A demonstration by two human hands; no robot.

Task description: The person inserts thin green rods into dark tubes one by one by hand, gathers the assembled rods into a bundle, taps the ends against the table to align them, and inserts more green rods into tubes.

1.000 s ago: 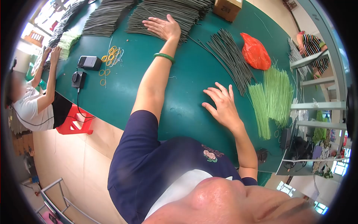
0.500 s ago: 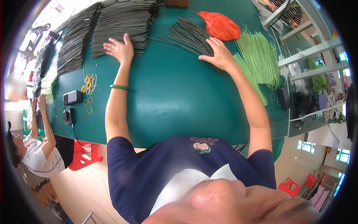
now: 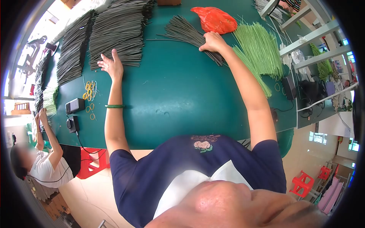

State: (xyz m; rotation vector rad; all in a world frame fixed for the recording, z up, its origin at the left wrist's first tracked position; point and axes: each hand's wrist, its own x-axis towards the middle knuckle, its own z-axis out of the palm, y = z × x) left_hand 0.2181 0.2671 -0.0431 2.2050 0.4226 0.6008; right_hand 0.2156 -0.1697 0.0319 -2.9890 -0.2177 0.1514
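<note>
My left hand (image 3: 111,67) is open with its fingers spread, at the near edge of a wide pile of thin dark grey stems (image 3: 116,34). A green bangle (image 3: 114,106) circles that wrist. Further right, my right hand (image 3: 213,41) is closed around a smaller bunch of dark stems (image 3: 185,30), its fingers curled over the near part. The bunch lies slantwise and fans out at its far end, with a few stems sticking out to the left. Just beyond this hand sits a crumpled red plastic bag (image 3: 215,19). Light green stems (image 3: 260,49) lie to its right.
Another dark pile (image 3: 72,49) lies at the left of the green table (image 3: 171,102). Yellow rubber bands (image 3: 89,91), a black box-shaped device (image 3: 75,105) and a corded one (image 3: 72,124) lie nearby. A co-worker (image 3: 49,163) sits at left; a metal frame (image 3: 311,41) stands at right.
My right hand has gone from lying with fingers stretched over the bunch to curling round it. My left hand has drawn back to the dark pile's near edge. The view has shifted slightly.
</note>
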